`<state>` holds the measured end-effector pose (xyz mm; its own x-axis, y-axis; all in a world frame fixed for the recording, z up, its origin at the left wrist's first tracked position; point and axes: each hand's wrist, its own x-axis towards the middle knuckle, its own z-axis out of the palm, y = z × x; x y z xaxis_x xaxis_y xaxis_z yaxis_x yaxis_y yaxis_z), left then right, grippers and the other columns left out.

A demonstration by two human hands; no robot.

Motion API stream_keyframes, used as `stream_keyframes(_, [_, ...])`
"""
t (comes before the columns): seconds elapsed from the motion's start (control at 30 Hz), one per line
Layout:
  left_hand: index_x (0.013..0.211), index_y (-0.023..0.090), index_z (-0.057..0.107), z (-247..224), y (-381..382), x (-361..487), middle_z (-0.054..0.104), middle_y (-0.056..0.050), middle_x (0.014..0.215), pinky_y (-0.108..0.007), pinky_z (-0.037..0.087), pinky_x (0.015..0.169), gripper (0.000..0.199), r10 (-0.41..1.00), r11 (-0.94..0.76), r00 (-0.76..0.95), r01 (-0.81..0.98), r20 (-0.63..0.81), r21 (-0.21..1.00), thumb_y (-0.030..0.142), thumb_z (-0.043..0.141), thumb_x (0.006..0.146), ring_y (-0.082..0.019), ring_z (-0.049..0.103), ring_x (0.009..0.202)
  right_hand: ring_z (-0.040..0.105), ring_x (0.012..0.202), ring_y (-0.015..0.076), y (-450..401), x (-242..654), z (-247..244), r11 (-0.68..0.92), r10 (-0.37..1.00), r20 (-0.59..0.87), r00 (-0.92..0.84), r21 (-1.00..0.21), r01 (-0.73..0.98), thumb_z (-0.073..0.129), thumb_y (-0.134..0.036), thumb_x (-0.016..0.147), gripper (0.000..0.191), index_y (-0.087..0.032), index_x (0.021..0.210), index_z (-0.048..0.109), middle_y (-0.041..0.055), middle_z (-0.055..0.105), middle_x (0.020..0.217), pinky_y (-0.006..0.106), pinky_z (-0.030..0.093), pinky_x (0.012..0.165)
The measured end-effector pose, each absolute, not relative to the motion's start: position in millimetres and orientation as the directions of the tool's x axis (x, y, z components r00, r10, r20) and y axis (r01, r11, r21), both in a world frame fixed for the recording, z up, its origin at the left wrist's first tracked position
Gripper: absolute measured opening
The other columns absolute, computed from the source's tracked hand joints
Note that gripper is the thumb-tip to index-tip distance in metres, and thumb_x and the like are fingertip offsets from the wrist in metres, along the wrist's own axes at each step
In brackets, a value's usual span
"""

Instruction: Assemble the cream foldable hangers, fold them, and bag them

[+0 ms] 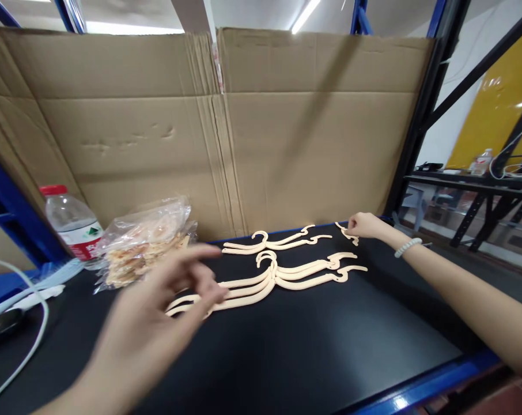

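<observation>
Work appears well along as a person's left hand point(157, 323), blurred and seemingly holding nothing, extends over the left end of the near cream hangers point(272, 280) on a black tabletop point(351, 346); whether it touches them cannot be told. Already set side by side, they run lengthwise from near left to far right, hooks curling toward the far side. Beyond, the far cream hangers point(266, 245) also lie stretched left to right, hook pointing far. At far right, the right hand point(361, 225) pinches a partly hidden cream piece point(351, 237), slanting far left to near right, apart from both groups and seemingly all that is left.
</observation>
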<state>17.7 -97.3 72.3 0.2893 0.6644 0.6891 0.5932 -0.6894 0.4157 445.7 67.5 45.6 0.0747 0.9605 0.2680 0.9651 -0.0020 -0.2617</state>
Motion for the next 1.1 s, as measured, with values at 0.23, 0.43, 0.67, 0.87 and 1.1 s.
stream_keyframes(0.23, [0.108,0.026,0.057,10,-84,40,0.063,0.006,0.069,-0.017,0.051,0.061,0.029,0.618,-0.786,0.54,0.435,0.572,0.439,0.008,0.044,0.09,-0.008,0.063,0.06,0.063,0.061,0.0199,68,457,17,-0.081,0.969,0.214,0.122,-0.192,0.978,0.069,-0.024,0.071,0.013,-0.016,0.061,0.066,0.0076,0.068,0.063,0.026,0.038,0.053])
stream_keyframes(0.43, [0.114,0.025,0.052,8,-87,35,0.067,0.0,0.092,-0.023,0.052,0.078,0.025,0.652,-0.759,0.549,0.467,0.523,0.455,0.013,0.045,0.093,-0.013,0.065,0.084,0.064,0.065,0.0232,62,446,16,-0.044,0.96,0.262,0.1,-0.212,0.976,0.063,-0.009,0.067,0.01,-0.015,0.059,0.065,0.0094,0.069,0.065,0.029,0.039,0.058])
stream_keyframes(0.67, [0.105,0.021,0.062,14,-83,43,0.059,0.0,0.075,-0.028,0.05,0.069,0.022,0.704,-0.709,0.473,0.507,0.529,0.491,0.016,0.053,0.086,-0.014,0.059,0.071,0.066,0.067,0.023,39,419,44,0.083,0.942,0.329,0.065,-0.419,0.904,0.056,-0.023,0.082,0.018,-0.011,0.082,0.071,0.0102,0.069,0.067,0.03,0.046,0.06])
stream_keyframes(0.87, [0.121,0.016,0.058,19,-78,59,0.069,-0.008,0.095,-0.03,0.054,0.074,0.037,0.924,-0.223,0.351,0.17,0.153,0.96,0.036,0.055,0.089,-0.018,0.066,0.085,0.065,0.069,0.0172,0,318,51,0.484,0.872,0.359,-0.334,-0.741,0.466,0.056,-0.033,0.085,0.026,-0.014,0.098,0.068,0.009,0.071,0.087,0.029,0.054,0.064])
stream_keyframes(1.1, [0.087,0.012,0.067,18,-81,59,0.068,-0.006,0.086,-0.024,0.053,0.074,0.029,0.983,-0.016,0.183,-0.091,0.033,0.996,0.039,0.073,0.078,-0.014,0.064,0.077,0.064,0.064,0.0138,-40,231,45,0.54,0.736,0.324,-0.594,-0.811,0.227,0.057,-0.026,0.087,0.009,-0.018,0.086,0.06,0.0016,0.066,0.074,0.024,0.051,0.058])
